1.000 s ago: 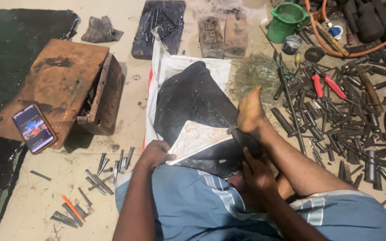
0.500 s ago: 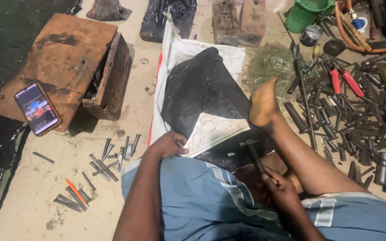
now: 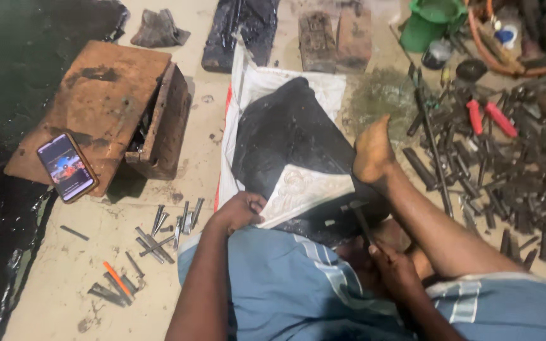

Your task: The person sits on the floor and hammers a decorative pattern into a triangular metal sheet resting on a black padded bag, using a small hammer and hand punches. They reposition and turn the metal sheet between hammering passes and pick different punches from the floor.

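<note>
The left hand (image 3: 238, 211) presses, fingers curled, on the near left edge of a pale embossed metal sheet (image 3: 308, 192). The right hand (image 3: 396, 268) is clenched around a dark hammer (image 3: 361, 221) whose head rests near the sheet's right corner. The sheet lies on a black block (image 3: 285, 136) on a white sack (image 3: 248, 95), a bare foot (image 3: 373, 151) bracing the block's right edge. Punches (image 3: 165, 230) lie left on the floor.
</note>
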